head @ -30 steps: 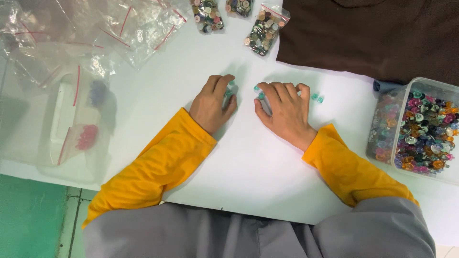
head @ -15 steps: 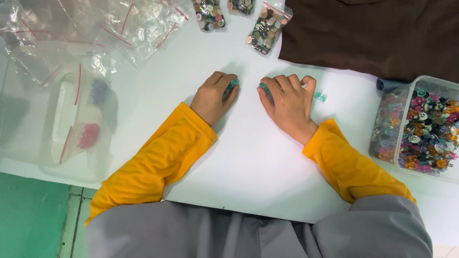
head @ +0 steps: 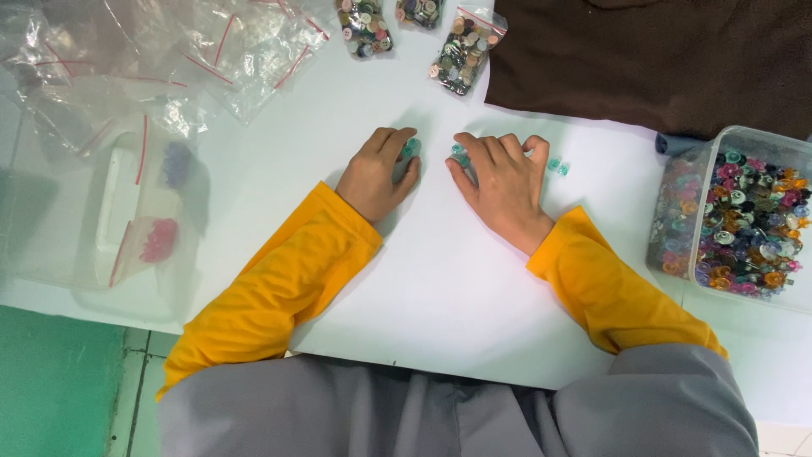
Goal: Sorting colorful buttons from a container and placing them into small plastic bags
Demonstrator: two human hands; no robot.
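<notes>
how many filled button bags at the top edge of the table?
3. One small bag of buttons at top centre, a second just right of it, cut off by the frame edge, and a third lower right, beside the brown cloth. More may lie out of frame.

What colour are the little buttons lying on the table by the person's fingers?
Teal green. The small buttons beside the right hand show best in the head view, the only one here.
</notes>
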